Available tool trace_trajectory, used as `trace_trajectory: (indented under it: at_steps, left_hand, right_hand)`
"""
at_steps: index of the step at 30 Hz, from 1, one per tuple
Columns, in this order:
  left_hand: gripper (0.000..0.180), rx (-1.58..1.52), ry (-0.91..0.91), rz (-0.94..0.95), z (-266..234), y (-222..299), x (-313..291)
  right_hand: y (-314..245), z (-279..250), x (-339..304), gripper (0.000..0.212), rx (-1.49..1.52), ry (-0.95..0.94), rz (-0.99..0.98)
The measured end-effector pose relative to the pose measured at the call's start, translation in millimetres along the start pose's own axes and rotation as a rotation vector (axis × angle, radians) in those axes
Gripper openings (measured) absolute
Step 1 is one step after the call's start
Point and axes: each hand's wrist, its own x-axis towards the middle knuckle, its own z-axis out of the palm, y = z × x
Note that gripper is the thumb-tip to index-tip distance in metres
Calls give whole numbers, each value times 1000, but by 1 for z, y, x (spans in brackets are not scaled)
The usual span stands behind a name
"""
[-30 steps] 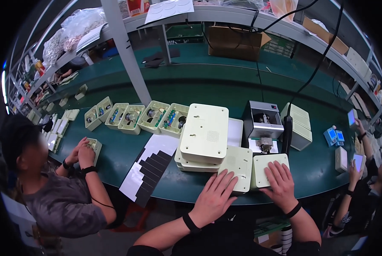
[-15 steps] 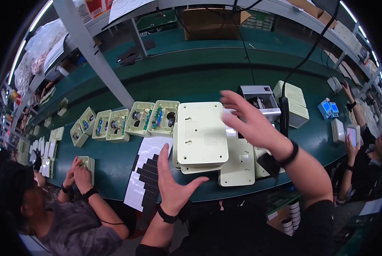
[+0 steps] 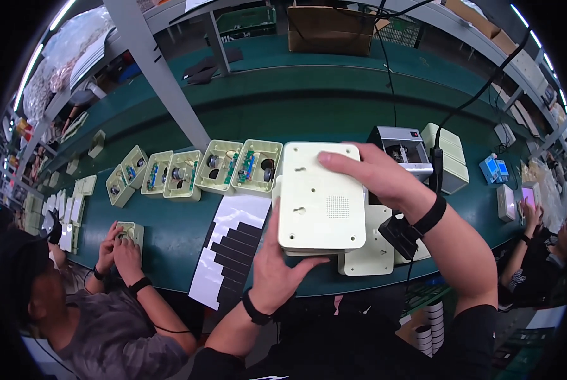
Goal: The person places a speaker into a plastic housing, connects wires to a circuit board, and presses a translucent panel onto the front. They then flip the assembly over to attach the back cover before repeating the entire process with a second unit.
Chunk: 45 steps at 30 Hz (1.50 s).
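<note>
A cream rectangular plastic case [image 3: 318,218] is in front of me, its flat face up, showing keyhole slots, corner screw holes and a grid of small holes. My left hand [image 3: 278,269] is closed round its near left corner, thumb along the near side and fingers partly hidden. On the far right part, my right hand [image 3: 384,174] grips it with the thumb lying on the top face; its other fingers are hidden behind the edge. A cream flat cover [image 3: 373,250] lies just right of the case, partly covered by it.
Open cream cases with circuit boards [image 3: 258,166] stand in a row at the left. White sheet with black strips [image 3: 233,240] lies near them. A grey machine [image 3: 400,152], stacked cream cases [image 3: 448,158] and a hanging black cable [image 3: 436,158] are at the right. A co-worker [image 3: 115,323] sits at the left.
Both hands have closed in on the case from either side: the right thumb came down onto its face, and the left hand reached its near left corner. The view has shifted slightly.
</note>
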Motion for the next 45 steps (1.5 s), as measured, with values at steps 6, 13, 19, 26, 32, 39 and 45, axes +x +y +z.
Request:
trace_trajectory:
  at_steps: [6,13,19,26,32,39,45]
  left_hand:
    - [93,-108,134,-146,-79,-7,-36]
    - [101,-181,486,-211,-77,-73,-96]
    - [114,-265,457,-398,-48,-89,-94]
    - [121,25,271,-374,-55,-108,-65]
    - [120,164,179,-299,-63,-98,-44]
    - [115,212,143,-277,-64,-99,-33]
    - [91,594,171,-172,-89,-79,-60]
  right_hand:
    - [-61,61,23,68,-157,-182,-248]
    - [-28,148,131,84,-518,-634,-11]
    - [-11,165,174,87,-799,-799,139]
    - [-17,137,178,75,-1036,-713,63]
    - [-57,47,157,43,-1409,-201,-410]
    - [24,-34,135,33,-1330,31,-290]
    - [9,-19,115,33,-1148,91,-328]
